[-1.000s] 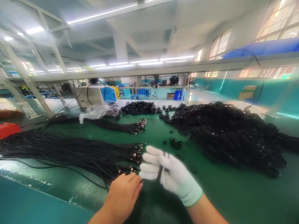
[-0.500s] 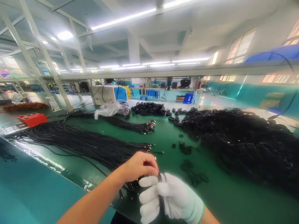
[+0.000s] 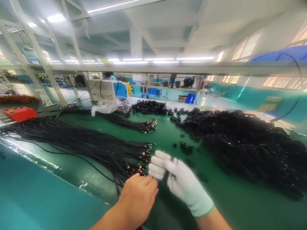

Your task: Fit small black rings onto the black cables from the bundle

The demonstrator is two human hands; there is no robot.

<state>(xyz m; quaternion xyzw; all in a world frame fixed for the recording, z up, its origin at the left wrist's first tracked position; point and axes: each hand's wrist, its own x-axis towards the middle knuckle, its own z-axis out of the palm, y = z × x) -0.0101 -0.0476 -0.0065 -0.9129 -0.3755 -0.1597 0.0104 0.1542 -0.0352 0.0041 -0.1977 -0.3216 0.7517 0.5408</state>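
My right hand (image 3: pixel 181 182), in a white glove, grips a short dark length of black cable (image 3: pixel 166 175) between thumb and fingers; most of it is hidden by the glove. A dark strip also crosses the gloved index finger. Just below and to the left, my bare left hand (image 3: pixel 139 196) is closed, its fingertips touching or almost touching the glove. What those fingers hold is hidden. Behind my left hand lies a long bundle of straight black cables (image 3: pixel 91 140), their metal-tipped ends close to both hands.
A large heap of coiled black cables (image 3: pixel 235 143) covers the right of the green table (image 3: pixel 165 134). Loose black rings (image 3: pixel 185 148) lie mid-table. Farther back are a second cable bundle (image 3: pixel 129 123), a plastic bag (image 3: pixel 105 107), a white-and-blue machine (image 3: pixel 103 89) and a red control box (image 3: pixel 20 113).
My left hand has moved down from above the glove to its lower left. The gloved right hand has risen and tilted, still holding the black cable. The view has shifted slightly.
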